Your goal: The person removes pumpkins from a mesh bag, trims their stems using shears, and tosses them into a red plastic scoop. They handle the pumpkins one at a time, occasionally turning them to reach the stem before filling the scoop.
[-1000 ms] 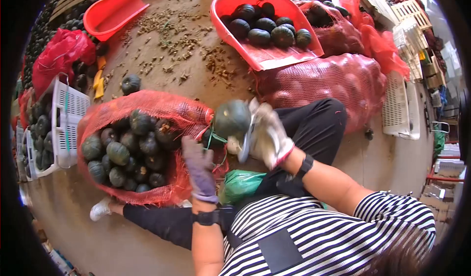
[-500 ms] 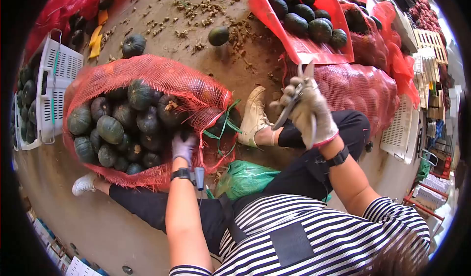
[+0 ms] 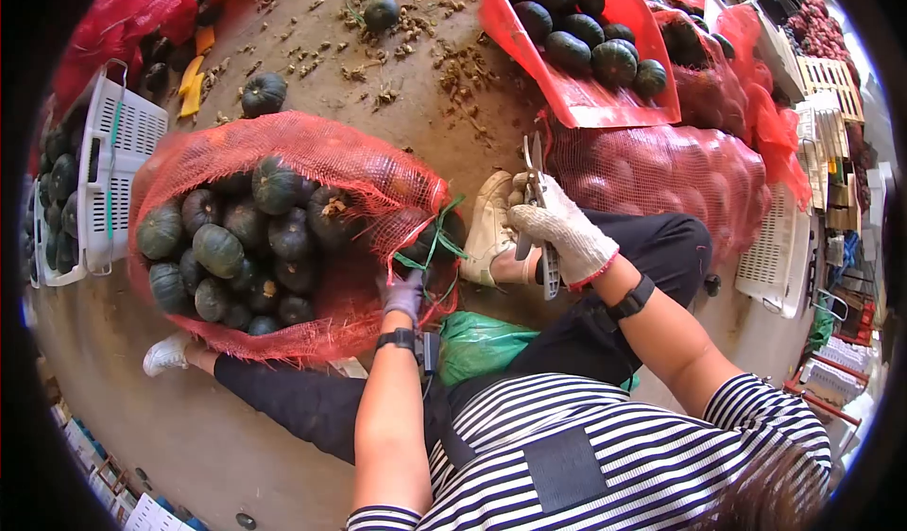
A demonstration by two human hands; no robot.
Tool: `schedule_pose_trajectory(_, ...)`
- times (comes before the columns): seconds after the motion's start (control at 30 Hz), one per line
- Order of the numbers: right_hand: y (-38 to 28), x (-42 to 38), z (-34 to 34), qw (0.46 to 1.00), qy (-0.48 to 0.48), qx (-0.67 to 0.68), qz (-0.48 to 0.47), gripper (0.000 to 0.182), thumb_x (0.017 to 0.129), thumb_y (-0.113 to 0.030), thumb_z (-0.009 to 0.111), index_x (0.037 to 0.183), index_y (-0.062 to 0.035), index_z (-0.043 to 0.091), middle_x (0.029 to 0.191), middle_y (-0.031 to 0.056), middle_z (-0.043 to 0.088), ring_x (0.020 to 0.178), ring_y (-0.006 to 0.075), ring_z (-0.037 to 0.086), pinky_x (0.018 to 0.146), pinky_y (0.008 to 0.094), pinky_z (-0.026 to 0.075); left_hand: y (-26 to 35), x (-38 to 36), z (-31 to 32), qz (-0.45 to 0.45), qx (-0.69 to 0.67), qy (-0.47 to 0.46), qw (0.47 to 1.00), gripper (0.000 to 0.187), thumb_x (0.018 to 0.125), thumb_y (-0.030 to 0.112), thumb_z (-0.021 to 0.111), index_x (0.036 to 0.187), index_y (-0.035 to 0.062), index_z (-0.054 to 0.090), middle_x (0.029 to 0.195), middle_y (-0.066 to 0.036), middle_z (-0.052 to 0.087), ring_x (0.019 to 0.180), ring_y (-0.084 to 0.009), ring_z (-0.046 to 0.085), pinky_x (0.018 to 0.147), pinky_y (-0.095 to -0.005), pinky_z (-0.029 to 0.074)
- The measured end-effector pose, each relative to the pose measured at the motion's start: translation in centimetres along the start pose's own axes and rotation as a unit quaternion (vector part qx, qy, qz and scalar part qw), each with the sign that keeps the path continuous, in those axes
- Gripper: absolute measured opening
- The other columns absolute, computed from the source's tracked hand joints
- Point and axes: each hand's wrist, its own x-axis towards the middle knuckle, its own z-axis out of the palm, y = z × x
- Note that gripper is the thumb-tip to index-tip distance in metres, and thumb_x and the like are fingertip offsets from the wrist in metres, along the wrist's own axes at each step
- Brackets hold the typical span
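Observation:
My right hand (image 3: pixel 565 233), in a white knit glove, is closed around pruning shears (image 3: pixel 535 167) with the blades pointing up and away, above my bent leg. My left hand (image 3: pixel 402 297), in a greyish-purple glove, reaches in at the tied end of a red mesh bag (image 3: pixel 312 139). Netting and shadow hide its fingers, so I cannot tell what they grip. Dark green squashes (image 3: pixel 219 250) fill the bag's wide cut opening. Green twine (image 3: pixel 436 238) ties its right end. Close behind my left wrist lies a green plastic bag (image 3: pixel 482 344).
One loose squash (image 3: pixel 381 14) lies on the floor at the back, another (image 3: pixel 264 94) behind the bag. A red tub (image 3: pixel 581 111) of squashes stands before a full red mesh sack (image 3: pixel 661 167). White crates (image 3: pixel 123 167) stand at left. Dry stem bits (image 3: pixel 378 49) litter the floor.
My left hand has moved right inside the bag, towards its tied end. My right hand has come lower and left with the shears. The loose squash on the floor has rolled farther away.

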Motion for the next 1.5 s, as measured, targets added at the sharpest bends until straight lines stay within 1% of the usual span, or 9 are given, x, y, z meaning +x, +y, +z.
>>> schedule_pose_trajectory(0.2, 2.4, -0.2, -0.6, 0.999, 0.013, -0.037, -0.036, 0.054, 0.084, -0.026, 0.077, 0.126, -0.0054, 0.051, 0.102, 0.0011, 0.057, 0.092, 0.0099, 0.054, 0.082, 0.025, 0.046, 5.5, -4.1, 1.5, 0.065, 0.41, -0.076, 0.907, 0.079, 0.073, 0.055, 0.077, 0.133, 0.0068, 0.058, 0.128, -0.013, 0.066, 0.118, -0.0321, 0.063, 0.1, -0.0404, 0.051)
schedule_pose_trajectory(0.3, 1.8, -0.6, -0.5, 0.998, -0.004, -0.05, -0.035, 0.055, 0.083, -0.027, 0.077, 0.127, -0.0058, 0.051, 0.101, 0.0019, 0.056, 0.087, 0.01, 0.054, 0.076, 0.0251, 0.047, -3.0, -2.8, 1.2, -0.004, -0.037, -0.011, 0.999, 0.067, 0.075, 0.05, 0.077, 0.125, 0.0085, 0.061, 0.117, -0.009, 0.069, 0.108, -0.03, 0.066, 0.095, -0.0389, 0.054)
schedule_pose_trajectory(0.57, 1.9, -1.0, -0.3, 0.997, -0.07, -0.029, -0.03, 0.058, 0.084, -0.026, 0.076, 0.13, -0.0046, 0.047, 0.1, 0.0025, 0.054, 0.088, 0.0108, 0.053, 0.075, 0.0269, 0.046, 9.1, -18.8, -17.7, 0.184, -0.754, -0.305, 0.551, 0.074, 0.094, 0.051, 0.061, 0.153, 0.0156, 0.034, 0.14, -0.015, 0.054, 0.134, -0.0421, 0.047, 0.095, -0.0629, 0.052)
schedule_pose_trajectory(0.8, 0.6, -2.5, 0.7, 0.998, -0.059, -0.014, -0.021, 0.058, 0.08, -0.026, 0.08, 0.125, -0.0053, 0.048, 0.1, 0.0025, 0.054, 0.088, 0.0119, 0.054, 0.077, 0.0263, 0.046, 12.2, -20.2, -15.1, 0.249, -0.644, -0.108, 0.715, 0.068, 0.096, 0.052, 0.058, 0.151, 0.017, 0.037, 0.139, -0.015, 0.055, 0.125, -0.04, 0.057, 0.093, -0.0576, 0.056)
schedule_pose_trajectory(1.0, 0.4, -2.5, 0.2, 0.996, 0.033, 0.035, -0.07, 0.034, 0.087, -0.02, 0.071, 0.113, -0.006, 0.055, 0.088, 0.0001, 0.057, 0.077, 0.0105, 0.055, 0.068, 0.0259, 0.048, 17.1, -15.3, -10.2, 0.056, -0.719, -0.406, 0.561, 0.053, 0.1, 0.053, 0.049, 0.126, 0.0087, 0.061, 0.121, -0.016, 0.066, 0.111, -0.034, 0.065, 0.08, -0.0503, 0.061)
schedule_pose_trajectory(1.17, 0.2, -0.9, -1.4, 0.977, 0.045, 0.205, -0.033, 0.023, 0.09, -0.02, 0.069, 0.101, -0.0113, 0.051, 0.082, 0.0024, 0.055, 0.069, 0.0143, 0.057, 0.062, 0.0315, 0.051, 30.6, -20.9, -10.1, 0.242, -0.653, -0.301, 0.651, 0.069, 0.103, 0.052, 0.042, 0.158, 0.0163, 0.02, 0.152, -0.019, 0.039, 0.136, -0.04, 0.044, 0.116, -0.0595, 0.031)
schedule_pose_trajectory(1.33, -1.0, 0.0, -1.8, 0.959, 0.144, 0.243, 0.003, 0.034, 0.088, -0.015, 0.072, 0.112, -0.0129, 0.047, 0.09, 0.0017, 0.056, 0.073, 0.0138, 0.058, 0.063, 0.0317, 0.051, 16.2, -6.8, -13.5, 0.143, -0.559, 0.057, 0.815, 0.046, 0.104, 0.029, 0.044, 0.145, 0.01, 0.045, 0.143, -0.013, 0.048, 0.134, -0.0317, 0.047, 0.114, -0.0414, 0.037)
schedule_pose_trajectory(1.4, -0.4, 0.8, -1.5, 0.968, 0.113, 0.224, -0.017, 0.04, 0.086, -0.021, 0.074, 0.114, -0.0105, 0.047, 0.088, 0.0026, 0.055, 0.073, 0.0152, 0.058, 0.065, 0.0332, 0.05, -1.3, 7.1, -13.5, 0.037, -0.779, -0.229, 0.582, 0.033, 0.099, 0.022, 0.046, 0.131, 0.0148, 0.054, 0.13, -0.002, 0.057, 0.112, -0.0205, 0.056, 0.099, -0.0428, 0.042)
schedule_pose_trajectory(1.5, 1.0, 1.9, -1.6, 0.988, 0.119, 0.085, -0.042, 0.035, 0.083, -0.029, 0.077, 0.103, -0.0092, 0.054, 0.082, 0.0031, 0.056, 0.072, 0.0156, 0.056, 0.065, 0.0342, 0.048, 1.7, 3.3, -8.2, -0.052, -0.52, -0.121, 0.844, 0.033, 0.093, 0.03, 0.064, 0.125, 0.0211, 0.059, 0.124, 0.004, 0.06, 0.103, -0.018, 0.059, 0.09, -0.0402, 0.045)
